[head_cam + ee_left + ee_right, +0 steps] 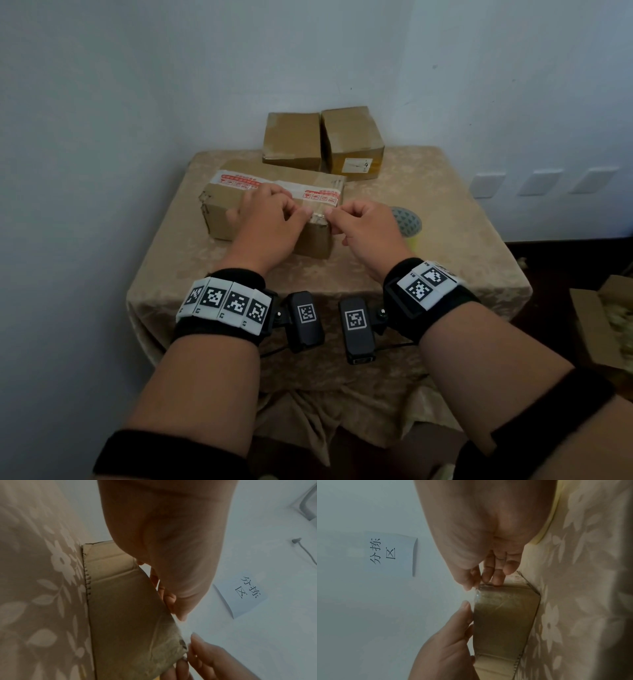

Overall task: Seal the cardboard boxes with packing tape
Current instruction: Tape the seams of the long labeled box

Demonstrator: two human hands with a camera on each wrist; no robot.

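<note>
Matt brown corrugated cardboard box [270, 209] carries glossy clear packing tape [318, 216] and red-printed white tape [239, 180], standing on a beige floral-woven cloth tablecloth [445, 246].

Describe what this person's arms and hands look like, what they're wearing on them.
Both hands are bare: left hand, right hand. Each wrist carries a black strap with a row of white blocks printed with black square code markers. A small black camera box, also bearing a marker, hangs from each strap, with thin black cables. Black bands circle the arms nearer the elbows.
</note>
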